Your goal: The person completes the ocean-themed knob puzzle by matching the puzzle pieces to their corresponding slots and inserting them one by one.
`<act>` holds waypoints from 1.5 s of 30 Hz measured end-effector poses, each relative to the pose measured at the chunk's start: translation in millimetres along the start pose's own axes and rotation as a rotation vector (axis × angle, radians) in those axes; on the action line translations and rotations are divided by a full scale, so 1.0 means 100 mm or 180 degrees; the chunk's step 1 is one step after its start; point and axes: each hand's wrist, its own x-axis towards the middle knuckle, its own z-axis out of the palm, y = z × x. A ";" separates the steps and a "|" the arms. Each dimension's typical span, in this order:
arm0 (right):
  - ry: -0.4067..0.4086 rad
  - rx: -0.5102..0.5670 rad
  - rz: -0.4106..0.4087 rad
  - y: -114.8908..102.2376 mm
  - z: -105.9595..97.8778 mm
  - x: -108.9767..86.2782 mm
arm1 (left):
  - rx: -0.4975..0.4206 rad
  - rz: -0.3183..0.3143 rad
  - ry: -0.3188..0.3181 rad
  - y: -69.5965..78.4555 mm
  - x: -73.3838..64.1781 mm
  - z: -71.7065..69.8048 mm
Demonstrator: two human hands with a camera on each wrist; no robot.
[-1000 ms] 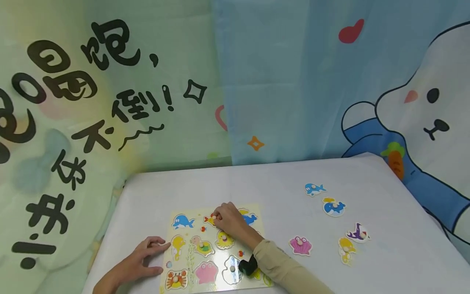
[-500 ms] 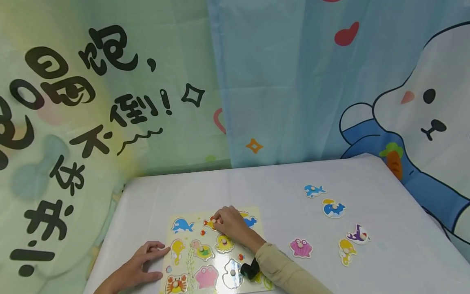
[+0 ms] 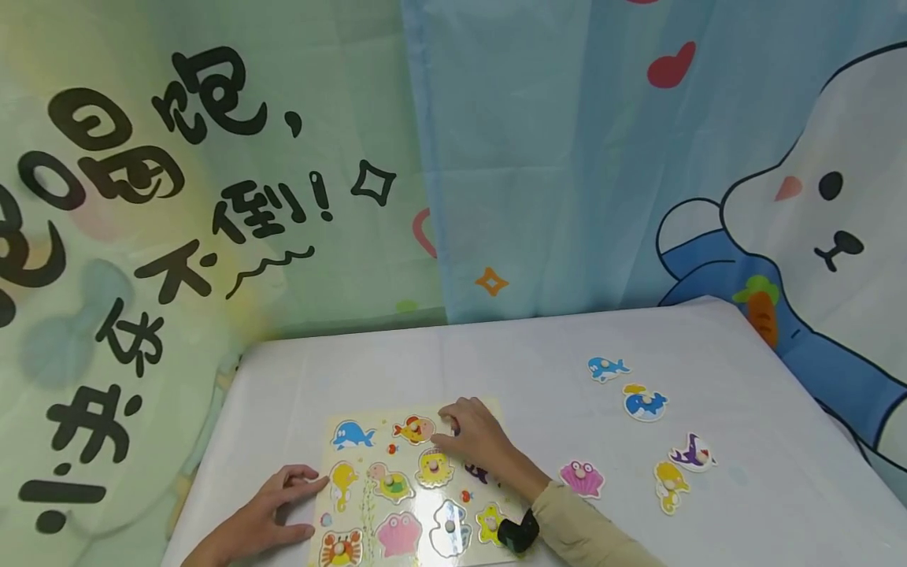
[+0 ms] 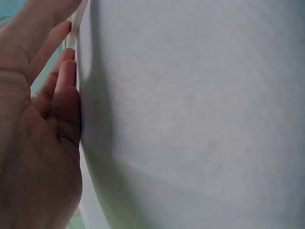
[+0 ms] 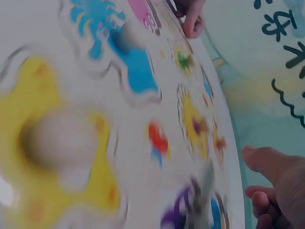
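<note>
A puzzle board (image 3: 354,480) printed with sea animals lies at the table's front. Near its top edge sits the knobbed red-and-yellow fish piece (image 3: 414,429). Just right of the fish, my right hand (image 3: 478,441) hovers over the board's upper right corner with loosely bent fingers and nothing between them. The right wrist view shows its thumb (image 5: 267,162) apart from the fingers, and a knobbed yellow star piece (image 5: 52,138) close to the camera. My left hand (image 3: 272,512) rests at the board's left edge, thumb and fingers spread. Crab (image 3: 340,549) and turtle (image 3: 390,482) pieces sit in the board.
Loose pieces lie on the white table right of the board: a blue whale (image 3: 607,368), a blue-and-yellow whale (image 3: 645,403), a purple piece (image 3: 692,453), a yellow seahorse (image 3: 669,486) and a pink shell (image 3: 582,478). A printed curtain (image 3: 510,157) hangs behind.
My right hand has let go of the fish piece and moved right, so the fish and the star now show fully. The left hand stays at the board's edge.
</note>
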 end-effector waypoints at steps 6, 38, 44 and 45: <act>0.0329 -0.0049 0.0133 0.46 -0.36 -0.05 | 0.0054 0.0052 0.0035 0.01 -0.01 -0.02; 0.0444 -0.0192 0.0676 2.23 -1.50 0.01 | -0.0230 -0.0304 -0.0167 0.04 -0.03 -0.04; 0.0491 -0.0400 0.0552 2.26 -1.50 0.02 | -0.0160 -0.0223 -0.0124 0.03 -0.01 -0.03; 0.0482 -0.0430 0.0535 2.25 -1.50 0.02 | -0.0154 -0.0225 -0.0125 0.03 -0.01 -0.03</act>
